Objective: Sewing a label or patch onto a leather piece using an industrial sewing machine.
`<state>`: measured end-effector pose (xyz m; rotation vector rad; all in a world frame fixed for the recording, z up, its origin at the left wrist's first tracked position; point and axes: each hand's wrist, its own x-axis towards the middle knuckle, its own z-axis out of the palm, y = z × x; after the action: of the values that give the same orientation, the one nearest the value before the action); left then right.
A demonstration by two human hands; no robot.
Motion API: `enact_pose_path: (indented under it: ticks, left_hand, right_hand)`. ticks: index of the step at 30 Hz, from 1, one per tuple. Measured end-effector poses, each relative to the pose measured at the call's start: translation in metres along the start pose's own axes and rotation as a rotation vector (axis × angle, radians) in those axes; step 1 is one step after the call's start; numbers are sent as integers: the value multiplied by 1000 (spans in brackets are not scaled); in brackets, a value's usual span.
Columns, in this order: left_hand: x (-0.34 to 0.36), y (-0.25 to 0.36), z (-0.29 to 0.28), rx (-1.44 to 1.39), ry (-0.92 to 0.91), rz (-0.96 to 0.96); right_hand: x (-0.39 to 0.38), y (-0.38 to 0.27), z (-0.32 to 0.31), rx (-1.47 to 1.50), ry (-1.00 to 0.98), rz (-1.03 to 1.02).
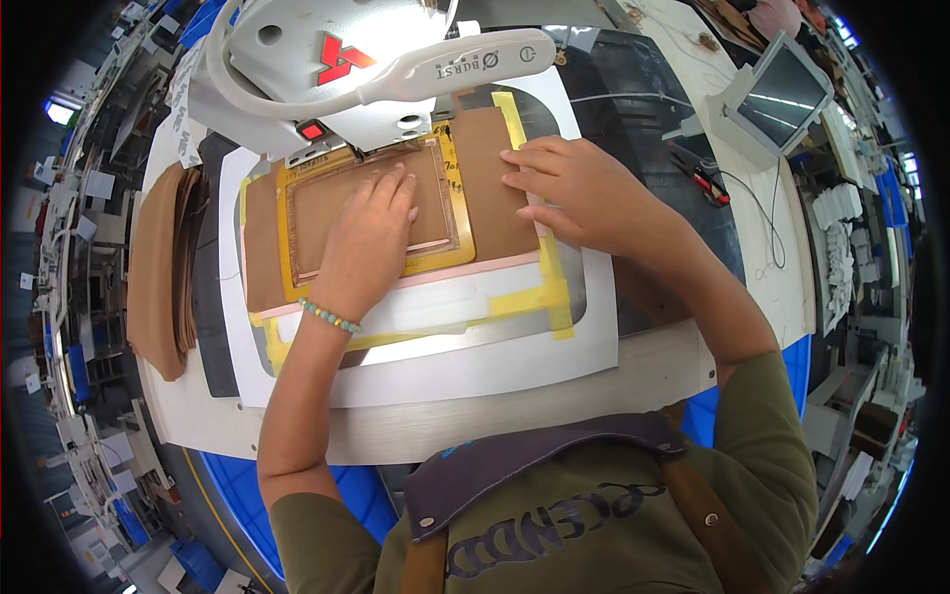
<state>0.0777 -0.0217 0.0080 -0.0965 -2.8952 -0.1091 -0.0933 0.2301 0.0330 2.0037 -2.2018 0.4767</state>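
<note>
A flat brown piece of fabric or leather [493,213] lies under the head of a white sewing machine [287,59]. A yellow rectangular frame [462,233] rests on it, with a stitched-looking border along its inner edge. My left hand [368,230], a beaded bracelet on its wrist, lies flat on the brown piece inside the frame, fingers stretched out. At the piece's right edge, my right hand [564,188] spreads its fingers, the tips on the brown surface beside the yellow tape [554,282]. Neither hand grips anything. The machine head hides the frame's far edge.
Folded brown pieces [163,277] are stacked at the left. A white sheet [584,327] lies beneath the work. To the right are a small screen [787,94] and red-and-black hand tools [708,183] on the table. Blue bins [297,505] stand below the near edge.
</note>
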Motion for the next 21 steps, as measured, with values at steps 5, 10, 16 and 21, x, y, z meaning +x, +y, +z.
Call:
enact_pose_path:
  ticks: [5, 10, 16, 21]
  left_hand:
    - [-6, -6, 0, -35, -4, 9]
    - [-16, -15, -10, -179, -40, -7]
    - [-21, -25, -23, -364, -26, 101]
    - [-21, -27, -17, -423, -157, 206]
  right_hand:
    - [-42, 16, -10, 27, -28, 90]
    - [-66, 18, -21, 124, -23, 266]
    - [-82, 22, -14, 130, 45, 315]
    - [-70, 11, -10, 163, 78, 274]
